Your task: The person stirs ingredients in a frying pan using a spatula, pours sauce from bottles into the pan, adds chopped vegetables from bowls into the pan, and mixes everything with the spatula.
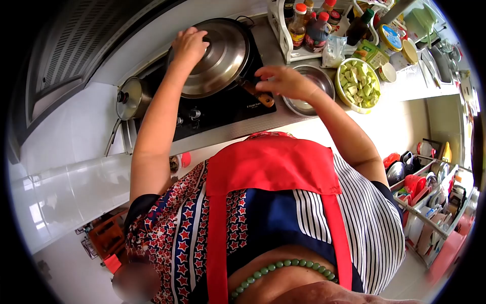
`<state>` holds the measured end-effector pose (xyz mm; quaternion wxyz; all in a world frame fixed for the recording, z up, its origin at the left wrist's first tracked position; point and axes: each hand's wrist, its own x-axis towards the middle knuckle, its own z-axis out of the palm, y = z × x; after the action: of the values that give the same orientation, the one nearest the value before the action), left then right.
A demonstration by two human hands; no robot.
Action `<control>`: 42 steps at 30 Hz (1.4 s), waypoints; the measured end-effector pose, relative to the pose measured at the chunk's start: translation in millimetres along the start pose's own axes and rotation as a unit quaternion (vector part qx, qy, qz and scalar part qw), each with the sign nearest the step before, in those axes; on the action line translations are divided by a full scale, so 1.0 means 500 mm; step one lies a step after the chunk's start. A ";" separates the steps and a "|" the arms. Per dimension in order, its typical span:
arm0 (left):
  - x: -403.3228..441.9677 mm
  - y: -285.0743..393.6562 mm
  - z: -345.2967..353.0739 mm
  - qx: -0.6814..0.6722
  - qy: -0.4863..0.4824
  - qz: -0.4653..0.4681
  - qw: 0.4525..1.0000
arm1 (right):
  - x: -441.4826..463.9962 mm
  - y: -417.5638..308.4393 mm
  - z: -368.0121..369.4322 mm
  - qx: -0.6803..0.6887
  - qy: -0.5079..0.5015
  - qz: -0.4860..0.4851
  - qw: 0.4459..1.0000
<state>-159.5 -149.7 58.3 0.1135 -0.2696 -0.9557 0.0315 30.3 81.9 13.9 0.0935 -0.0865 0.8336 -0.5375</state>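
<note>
Two hands: the left hand point(188, 48) lies on the lid point(221, 63), fingers bent over its upper left part; whether they close on a knob I cannot tell. The right hand point(280, 81) has its fingers spread and looks to hold nothing, just above the end of the pan handle point(263, 97).
Lid: round, silvery metal, with shallow rings around its middle, brownish reflections and bright streaks; it covers most of the dark pan point(249, 68) beneath.
Pan: on the black cooktop point(215, 115), its brown wooden handle pointing to the cooktop's near right corner.
Cooktop's left end: a small pot point(146, 99) under a glass lid point(129, 101), its long handle towards the near edge.
Worktop point(271, 117), right of the cooktop: a shiny metal bowl point(310, 90) close to the near edge, then a pale bowl point(367, 108) heaped with cut green pieces point(358, 81).
Back edge: a white rack point(284, 35) with red-capped bottles point(297, 26).
Clothing: a red apron point(273, 164) over a top with stars and stripes.
</note>
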 end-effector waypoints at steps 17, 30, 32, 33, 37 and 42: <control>0.067 -0.148 0.008 -0.131 0.018 0.044 0.990 | 0.109 -0.035 0.123 -0.209 0.152 -0.092 0.962; 0.046 -0.144 0.022 -0.338 -0.043 -0.053 0.939 | -0.039 -0.192 -0.052 -0.322 0.030 -0.071 0.943; 0.046 -0.148 0.030 -0.351 -0.026 -0.051 0.935 | -0.054 -0.232 -0.078 -0.314 -0.028 0.006 0.949; 0.045 -0.149 0.031 -0.358 -0.024 -0.054 0.932 | -0.059 -0.247 -0.080 -0.308 -0.057 0.044 0.949; 0.035 -0.139 0.009 -0.366 -0.046 -0.077 0.926 | -0.022 -0.171 0.003 -0.326 -0.015 -0.011 0.945; 0.037 -0.151 -0.009 -0.378 -0.057 -0.094 0.919 | 0.065 -0.072 0.068 -0.223 0.102 -0.020 0.969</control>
<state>-212.3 -204.5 75.4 -0.0490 -0.1987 -0.9225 -0.3274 8.9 29.4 30.9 -0.0244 -0.0665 0.9355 -0.3461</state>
